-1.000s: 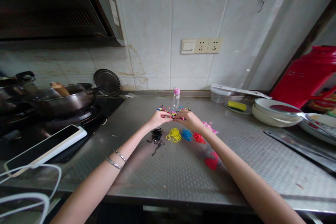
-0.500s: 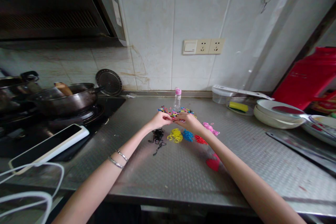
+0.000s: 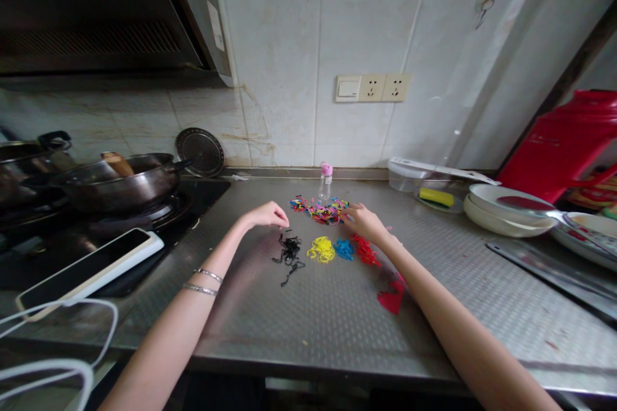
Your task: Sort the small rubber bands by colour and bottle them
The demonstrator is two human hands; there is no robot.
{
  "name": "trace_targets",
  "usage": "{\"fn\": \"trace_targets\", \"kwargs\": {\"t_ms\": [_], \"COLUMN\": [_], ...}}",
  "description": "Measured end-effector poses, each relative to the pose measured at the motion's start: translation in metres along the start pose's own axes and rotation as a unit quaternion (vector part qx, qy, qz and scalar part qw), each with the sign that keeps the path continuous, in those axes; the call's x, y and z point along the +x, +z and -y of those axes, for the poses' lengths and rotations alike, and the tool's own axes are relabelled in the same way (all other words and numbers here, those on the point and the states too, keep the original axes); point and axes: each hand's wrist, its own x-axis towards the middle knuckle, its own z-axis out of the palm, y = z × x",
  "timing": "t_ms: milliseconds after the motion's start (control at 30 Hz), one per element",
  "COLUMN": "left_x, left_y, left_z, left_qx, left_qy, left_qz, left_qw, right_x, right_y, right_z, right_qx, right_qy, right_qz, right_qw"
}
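1. ok so the relation that matters most, imo: the black pile (image 3: 290, 248) of little bands sits just to the near side of the left hand's (image 3: 266, 214) fingers, barely to their right. left hand is clearly the closer one, right hand (image 3: 365, 223) is well apart from it.
2. left fingers look pressed together, with a small dark bit (image 3: 288, 230) right beneath the tips. can't tell if it's pinched or loose.
3. right fingers are over at the right end of the mixed pile (image 3: 328, 212), seemingly touching it. can't tell if they've got anything.
4. long axis: the mixed pile runs left to right, far side of the sorted ones. the black pile trails a strand toward the near edge of the tabletop (image 3: 303, 314).
5. count time: one mixed pile, plus five single-color ones. left to right that's one black, one yellow (image 3: 321, 249), one blue (image 3: 344, 248), one red (image 3: 365, 250), one pink (image 3: 389, 228), that last mostly hidden by the right wrist.
6. single bands are way too tangled and tiny to count, sorry.
7. also one clear bottle (image 3: 326, 183) with a pink top just beyond the mixed pile, and one flat red piece (image 3: 391, 298) on the near right.
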Motion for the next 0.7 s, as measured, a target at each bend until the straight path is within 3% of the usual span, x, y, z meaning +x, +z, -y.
{"fn": "trace_targets", "kwargs": {"t_ms": [267,700], "left_x": [0.003,0.011], "left_y": [-0.004,-0.001], "left_z": [0.008,0.014], "left_qx": [-0.023,-0.027], "left_qy": [-0.018,-0.037], "left_qz": [-0.066,-0.117], "left_qw": [0.997,0.992], "right_x": [0.005,0.007], "right_y": [0.000,0.012], "right_z": [0.010,0.005], "right_qx": [0.057,0.075], "right_qy": [-0.122,-0.150], "right_qz": [0.003,0.029], "right_qw": [0.991,0.985]}}
